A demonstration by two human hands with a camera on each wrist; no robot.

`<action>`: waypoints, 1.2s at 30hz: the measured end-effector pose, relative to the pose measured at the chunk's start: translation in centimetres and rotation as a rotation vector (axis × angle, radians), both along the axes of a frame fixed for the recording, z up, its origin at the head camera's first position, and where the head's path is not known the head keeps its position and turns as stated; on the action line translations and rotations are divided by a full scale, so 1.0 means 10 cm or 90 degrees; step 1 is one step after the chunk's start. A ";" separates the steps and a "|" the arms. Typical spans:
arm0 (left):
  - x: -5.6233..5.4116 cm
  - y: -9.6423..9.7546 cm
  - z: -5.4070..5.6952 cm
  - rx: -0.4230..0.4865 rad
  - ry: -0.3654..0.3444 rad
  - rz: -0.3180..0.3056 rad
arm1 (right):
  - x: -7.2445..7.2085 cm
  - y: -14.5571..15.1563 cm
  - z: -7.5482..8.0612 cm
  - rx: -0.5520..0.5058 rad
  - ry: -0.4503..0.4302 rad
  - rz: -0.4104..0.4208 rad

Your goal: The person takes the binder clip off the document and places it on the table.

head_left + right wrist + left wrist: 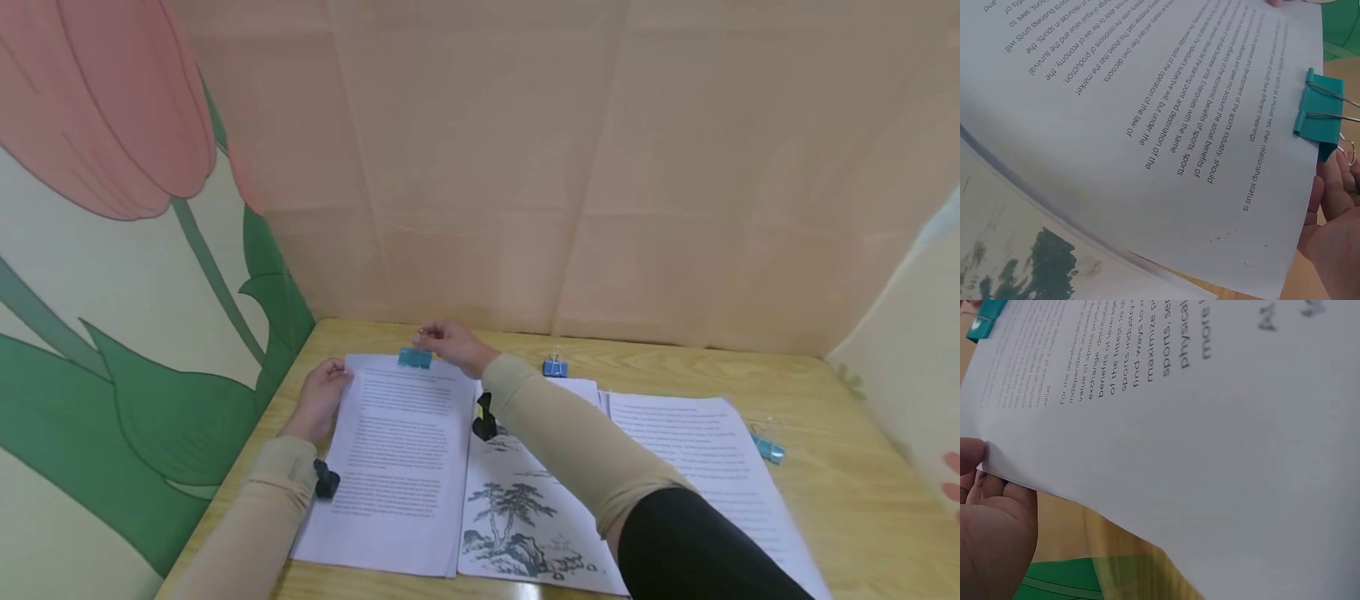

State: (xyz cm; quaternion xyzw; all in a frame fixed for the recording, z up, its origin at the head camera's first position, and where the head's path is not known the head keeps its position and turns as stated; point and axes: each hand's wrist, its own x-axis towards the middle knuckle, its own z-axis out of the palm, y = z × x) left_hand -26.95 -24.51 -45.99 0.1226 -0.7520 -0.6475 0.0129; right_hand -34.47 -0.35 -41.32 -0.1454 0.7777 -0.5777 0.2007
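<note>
A stack of printed sheets (401, 467) lies at the left of the table, with a teal binder clip (415, 357) on its top edge. My left hand (321, 400) pinches the left edge of this stack near the upper corner, thumb on top and fingers beneath. In the left wrist view the sheets (1147, 462) bow upward from that grip. My right hand (456, 346) is at the top edge, its fingertips curled at the clip's wire handles. In the right wrist view the binder clip (1321, 112) bites the paper edge, and part of the hand (1335, 212) is behind the sheets.
Right beside the stack lies a sheet with an ink landscape of trees (517, 517), partly under my right forearm. A blue binder clip (555, 367) is at its top. Farther right is another printed stack (682, 433), with a teal binder clip (768, 448) by its right edge.
</note>
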 end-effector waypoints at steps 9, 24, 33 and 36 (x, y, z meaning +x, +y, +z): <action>0.01 0.01 -0.04 -0.028 -0.022 0.020 | 0.06 0.00 0.00 -0.019 0.028 -0.037; 0.05 -0.01 -0.04 -0.064 -0.045 0.007 | 0.04 0.05 -0.08 -0.085 -0.002 -0.160; 0.07 0.02 -0.03 -0.066 -0.063 0.007 | 0.06 0.13 -0.15 -0.028 -0.024 -0.212; 0.07 0.03 -0.03 -0.068 -0.073 0.008 | 0.07 0.15 -0.17 -0.013 -0.025 -0.224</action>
